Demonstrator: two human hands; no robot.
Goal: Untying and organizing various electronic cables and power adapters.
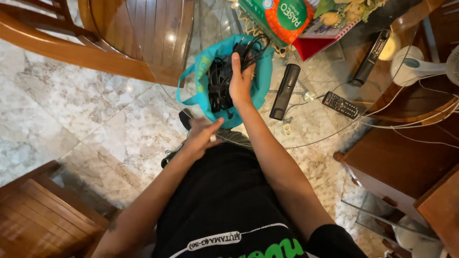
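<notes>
Teal fabric bag (260, 83), soft and crumpled, sits on a round glass tabletop (315, 129) with its mouth open; marble floor (95, 114) shows through the glass. Bag holds a tangle of black cables (219, 86), thin, glossy, looped. Right hand (240, 81) is in the bag mouth, fingers curled on the cable bundle, thumb up. Left hand (198, 138) hovers just below the bag, fingers loosely spread, holding nothing as far as I can tell; it's motion-blurred. Beside the bag: long black matte remote (285, 91), smaller buttoned remote (340, 105), white cords (411, 126). Slatted wooden chairs (143, 33) around, varnished.
</notes>
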